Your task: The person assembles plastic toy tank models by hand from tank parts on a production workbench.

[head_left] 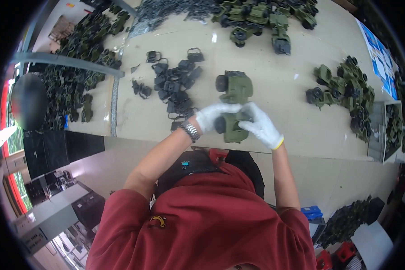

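Observation:
An olive-green toy truck [237, 87] lies on the pale tabletop in front of me, its dark wheels toward the left. My left hand [217, 115], in a white glove, reaches across the truck's middle with its fingers closed on it. From the right, my gloved right hand [262, 127] grips the same middle part, thumb and fingers drawn together. Between my hands the truck's midsection is hidden, and I cannot tell whether a small part is held there. Left of the truck lies a loose pile of small dark plastic frame parts [177, 83].
More green toy trucks [252, 18] are heaped at the back, with another group [346, 90] at the right. Grey small parts [171, 13] pile up at the back left. A bin [379, 130] stands at the right edge. A metal bar [67, 60] crosses the left side.

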The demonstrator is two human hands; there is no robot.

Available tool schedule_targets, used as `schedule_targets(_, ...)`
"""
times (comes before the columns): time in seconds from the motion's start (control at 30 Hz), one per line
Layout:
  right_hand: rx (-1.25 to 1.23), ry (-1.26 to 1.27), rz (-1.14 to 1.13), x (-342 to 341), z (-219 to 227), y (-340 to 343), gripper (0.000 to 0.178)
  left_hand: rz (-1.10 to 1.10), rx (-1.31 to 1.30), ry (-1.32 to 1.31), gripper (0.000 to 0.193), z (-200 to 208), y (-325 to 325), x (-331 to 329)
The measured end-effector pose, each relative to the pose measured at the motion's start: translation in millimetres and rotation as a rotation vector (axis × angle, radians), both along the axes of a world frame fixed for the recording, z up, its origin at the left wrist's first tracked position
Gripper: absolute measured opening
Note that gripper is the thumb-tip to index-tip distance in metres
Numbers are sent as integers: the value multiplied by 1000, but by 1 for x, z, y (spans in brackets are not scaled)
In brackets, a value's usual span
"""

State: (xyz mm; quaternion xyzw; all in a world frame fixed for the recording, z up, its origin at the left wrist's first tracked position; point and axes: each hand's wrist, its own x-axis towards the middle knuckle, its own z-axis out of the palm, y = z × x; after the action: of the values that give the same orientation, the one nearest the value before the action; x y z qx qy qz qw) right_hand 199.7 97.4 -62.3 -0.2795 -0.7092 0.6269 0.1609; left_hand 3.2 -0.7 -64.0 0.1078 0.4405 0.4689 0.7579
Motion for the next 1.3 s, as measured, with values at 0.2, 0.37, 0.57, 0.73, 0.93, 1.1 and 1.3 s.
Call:
schedule_targets(0.2, 7, -158, 21, -163, -39, 54, 41, 516, 28, -58, 42, -6, -122, -69)
schedule_targets(0.37, 650, -305, -314, -308, -136, 95, 49, 680, 72, -43, 54, 20, -191, -72)
schedule_targets(0.57, 416, -338, -384, -320, -176, 90, 50, 749, 59, -77, 55, 14, -248, -77)
schedule_targets(0.73, 1054, -363, -404, -188, -127, 41, 31, 828, 9, -72, 50, 20, -245, -88)
schedule_targets(0.93, 1096, -883, -32, -54, -121, -12, 38, 695, 53, -91, 48, 25, -189, -90)
schedule_targets(1.1, 955, -608, 107, -26, -147, 19, 66, 616, 20, -98, 38, 41, -135, -77)
schedule_targets(1.3, 713, -450, -25, -35, -86, 15, 68, 657, -58, 193, 29, 52, -82, -54)
